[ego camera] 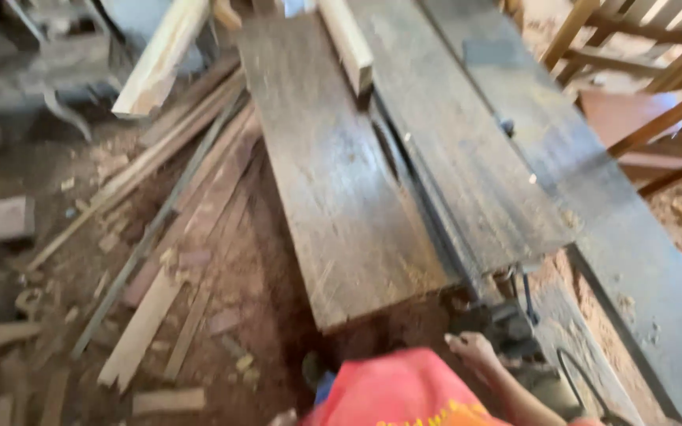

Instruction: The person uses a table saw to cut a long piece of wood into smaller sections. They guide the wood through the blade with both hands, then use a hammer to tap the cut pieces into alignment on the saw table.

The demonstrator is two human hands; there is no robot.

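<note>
My right hand reaches in from the lower right, under the near end of a worn grey wooden bench top. Its fingers rest beside a dark machine part below the boards. The picture is blurred, so I cannot tell whether the fingers grip anything. My red-orange shirt fills the bottom edge. My left hand is not in view. A narrow dark slot runs along the bench top between two boards.
A pale plank lies on the bench's far end, and another leans at the upper left. Offcuts and strips litter the sawdust floor on the left. Wooden chair frames stand at the upper right. A black cable hangs below the bench.
</note>
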